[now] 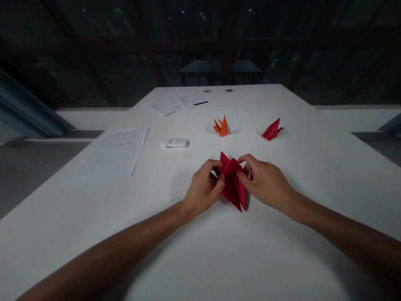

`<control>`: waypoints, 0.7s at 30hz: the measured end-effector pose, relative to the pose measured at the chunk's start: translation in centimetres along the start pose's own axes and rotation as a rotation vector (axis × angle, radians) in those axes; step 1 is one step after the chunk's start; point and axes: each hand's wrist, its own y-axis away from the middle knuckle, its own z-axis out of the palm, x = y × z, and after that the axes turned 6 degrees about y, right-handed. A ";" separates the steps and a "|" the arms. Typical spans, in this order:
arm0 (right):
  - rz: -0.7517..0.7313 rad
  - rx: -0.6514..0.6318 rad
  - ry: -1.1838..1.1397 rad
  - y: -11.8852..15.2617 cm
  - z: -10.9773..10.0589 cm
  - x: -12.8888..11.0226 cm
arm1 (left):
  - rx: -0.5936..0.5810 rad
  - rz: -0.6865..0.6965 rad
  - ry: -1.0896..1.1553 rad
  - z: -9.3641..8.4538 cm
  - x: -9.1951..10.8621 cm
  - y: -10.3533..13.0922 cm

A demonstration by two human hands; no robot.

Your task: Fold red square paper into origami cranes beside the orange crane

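Apparently mid-fold: left grip [202,186] and right grip [270,182] pinch red paper [231,168] at its 9 and 3 o'clock sides on bench [219,263]; further creasing likely calls for light, even pressure.

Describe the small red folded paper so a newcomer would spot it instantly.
On the white table, look beyond the right hand. The small red fold sits there, right of the orange fold. Its colour sets it apart from that one; unlike the larger red fold, it is smaller and untouched by either hand.
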 end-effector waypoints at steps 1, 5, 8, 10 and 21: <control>0.004 0.016 -0.024 0.0 0.1 0.0 | -0.005 0.006 0.001 0.0 0.0 0.0; 0.024 0.017 -0.151 -0.3 0.4 0.2 | -0.027 0.002 -0.003 0.1 -0.1 0.1; 0.027 -0.012 -0.321 -0.6 0.2 0.7 | -0.031 0.010 -0.023 0.1 -0.3 0.0; 0.025 -0.030 -0.389 -0.8 -0.1 1.0 | -0.004 0.006 -0.027 0.1 -0.4 -0.2; -0.156 0.054 -0.125 -1.2 -1.3 1.8 | 0.028 -0.021 -0.037 -0.4 -0.7 -0.7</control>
